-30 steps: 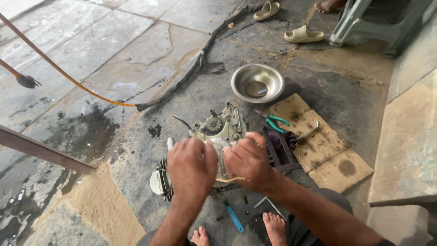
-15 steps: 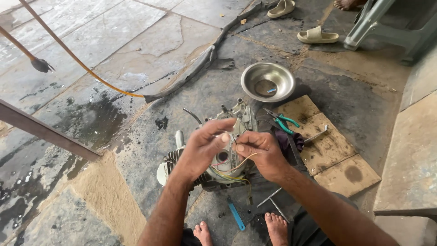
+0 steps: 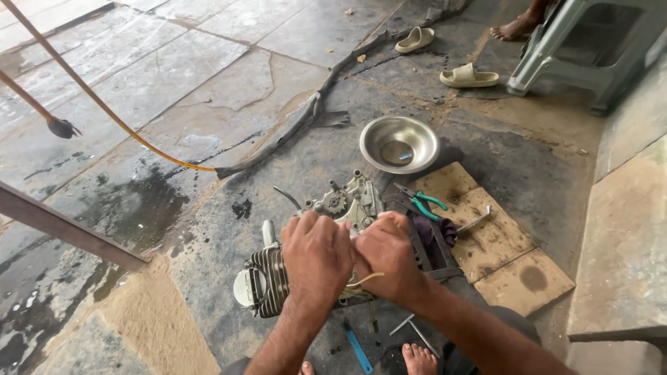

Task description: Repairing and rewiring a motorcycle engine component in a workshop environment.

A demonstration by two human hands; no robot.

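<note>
While both hands meet over the engine [image 3: 306, 278] on the floor, my right hand [image 3: 385, 260] pinches a pale wire [image 3: 365, 279]; my left hand [image 3: 316, 253] curls beside it, grip hidden.

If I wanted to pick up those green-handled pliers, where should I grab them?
Probably by the two green handles of the pliers, coming from the right: they lie flat on the cardboard with the handles pointing right and free, the nose toward the engine.

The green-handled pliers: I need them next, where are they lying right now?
In the head view the green-handled pliers lie right of the engine, at the near edge of the cardboard sheet, just below the steel bowl and beyond the right hand.
</note>
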